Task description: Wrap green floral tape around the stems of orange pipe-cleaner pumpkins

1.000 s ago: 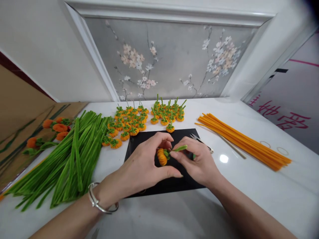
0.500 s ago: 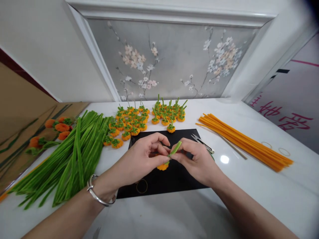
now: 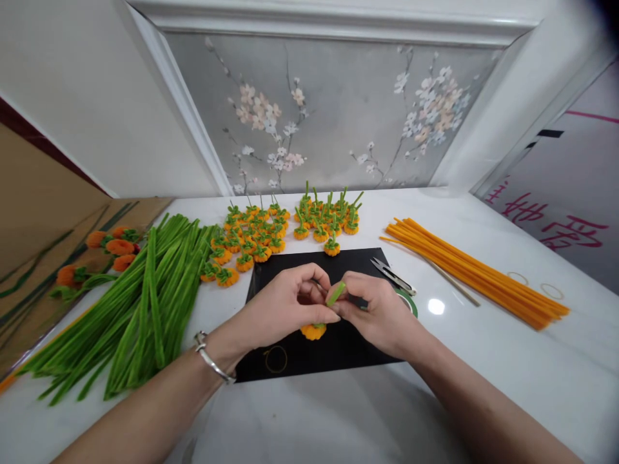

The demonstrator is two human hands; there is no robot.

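Note:
Over the black mat [image 3: 300, 357], both hands meet around one small orange pumpkin [image 3: 313, 332] with a green stem [image 3: 336, 294]. The fingers of my left hand [image 3: 285, 306] are bent around the pumpkin's top, thumb and fingertips at the base of the stem. My right hand [image 3: 377, 309] pinches the green stem between thumb and index finger. The fingers hide the pumpkin's upper part. Behind the mat stand rows of similar orange pumpkins [image 3: 331, 246] with green tops.
Green fuzzy stems [image 3: 159, 309] lie in a pile at left, beside orange flowers [image 3: 120, 247]. Orange fuzzy stems [image 3: 474, 274] lie at right. Snips [image 3: 394, 277] and a green-rimmed roll [image 3: 411, 301] are right of my right hand. A thin ring [image 3: 276, 359] lies on the mat.
Both hands have shifted slightly, and the left thumb reaches farther right. The pumpkin has moved a little down and left. More of the green-rimmed roll shows.

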